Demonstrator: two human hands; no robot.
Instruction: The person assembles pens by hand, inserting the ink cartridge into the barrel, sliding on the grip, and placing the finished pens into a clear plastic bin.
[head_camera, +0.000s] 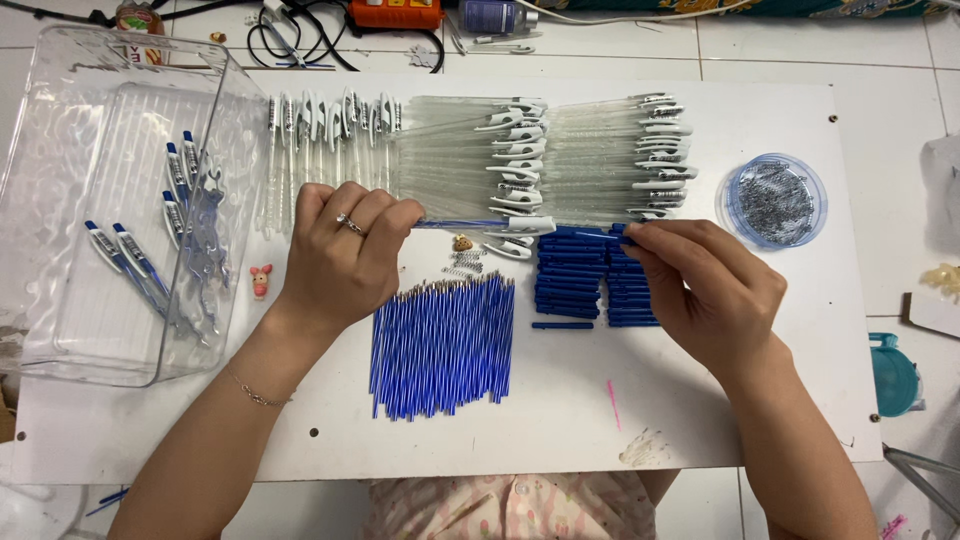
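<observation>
clear plastic is what the left hand is curling around: its fingers are closed over a transparent pen barrel, which is lying nearly level just above the white tabletop, its long axis running left to right, with a blue refill showing inside it and its open end pointing right toward the other hand. the right hand is pinching something thin and blue between thumb and forefinger, fingers almost shut on it; i cannot tell whether it is the refill's tip or a separate small piece. both hands are meeting between the parts, probably because every supply is sitting within a short reach. a row of clear barrels with white clips is lying on the far side, their long axes also running left to right, clips facing right. blue refills are lined up side by side on the near side, pointing near to far. short blue sleeves are stacked just left of the right hand. small springs are lying loose between the hands, and more are filling a round dish at the far right. a clear bin on the left is holding finished pens, tilted.
</observation>
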